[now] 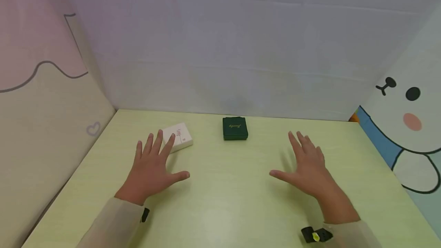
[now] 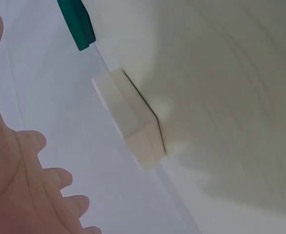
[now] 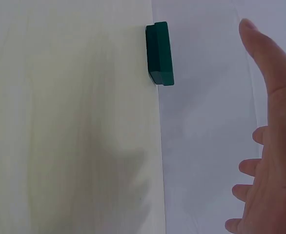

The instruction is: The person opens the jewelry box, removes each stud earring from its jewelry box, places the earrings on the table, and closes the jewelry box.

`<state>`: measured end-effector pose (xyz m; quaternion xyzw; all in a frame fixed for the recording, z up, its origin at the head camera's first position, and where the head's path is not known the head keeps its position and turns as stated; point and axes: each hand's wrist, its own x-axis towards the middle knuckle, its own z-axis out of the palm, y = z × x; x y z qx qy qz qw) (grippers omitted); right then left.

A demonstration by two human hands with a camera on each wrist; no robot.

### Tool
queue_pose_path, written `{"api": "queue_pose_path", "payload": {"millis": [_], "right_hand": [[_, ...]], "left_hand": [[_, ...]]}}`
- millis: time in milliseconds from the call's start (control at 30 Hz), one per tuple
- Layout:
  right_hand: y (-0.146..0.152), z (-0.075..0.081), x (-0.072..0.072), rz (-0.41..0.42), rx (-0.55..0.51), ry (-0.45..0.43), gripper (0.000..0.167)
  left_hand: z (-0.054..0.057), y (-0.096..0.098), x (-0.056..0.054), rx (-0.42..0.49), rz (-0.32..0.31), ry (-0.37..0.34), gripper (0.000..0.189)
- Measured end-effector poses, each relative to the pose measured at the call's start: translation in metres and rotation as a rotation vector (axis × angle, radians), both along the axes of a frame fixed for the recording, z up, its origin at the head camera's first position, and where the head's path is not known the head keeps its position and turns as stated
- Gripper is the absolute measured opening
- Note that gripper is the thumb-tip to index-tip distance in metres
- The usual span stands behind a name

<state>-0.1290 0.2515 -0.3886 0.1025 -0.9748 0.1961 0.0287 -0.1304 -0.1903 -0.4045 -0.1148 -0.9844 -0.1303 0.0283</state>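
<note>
The left hand (image 1: pixel 149 173) hangs over the left part of the table (image 1: pixel 220 194), palm down, its fingers straight and slightly parted, its thumb stretched out to the right. It holds nothing. The white box (image 1: pixel 183 135) lies just beyond its fingertips, a little to the right; in the head view the index finger crosses the box's left side, while the left wrist view shows a gap between hand and box. The box sits at a slant, a pink flower printed on its top.

The right hand (image 1: pixel 310 167) hangs over the right part of the table, fingers extended and close together, thumb spread wide to the left. It too has hold of nothing. The green box (image 1: pixel 235 128) lies farther off to its left, well apart from its fingertips, near the far edge and roughly midway between the hands. Gold lettering marks its lid.

The green box stands to the right of the white box, slightly farther away, and the two do not touch. A pale cloth (image 1: pixel 224 49) rises behind the table.
</note>
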Motion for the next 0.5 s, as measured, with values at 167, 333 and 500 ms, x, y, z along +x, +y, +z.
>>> {"api": "queue_pose_path", "payload": {"millis": [167,333,500], "right_hand": [[-0.013,0.001,-0.012,0.046,0.007,-0.022,0.129],[-0.027,0.0,-0.03,0.102,0.064,-0.027,0.128],[-0.043,0.0,-0.054,0.135,0.083,-0.058,0.126]], "left_hand": [[0.007,0.015,-0.016,-0.018,-0.037,-0.002,0.123],[0.013,0.036,-0.036,-0.002,-0.092,-0.04,0.124],[0.017,0.062,-0.054,-0.007,-0.14,-0.081,0.12]]}}
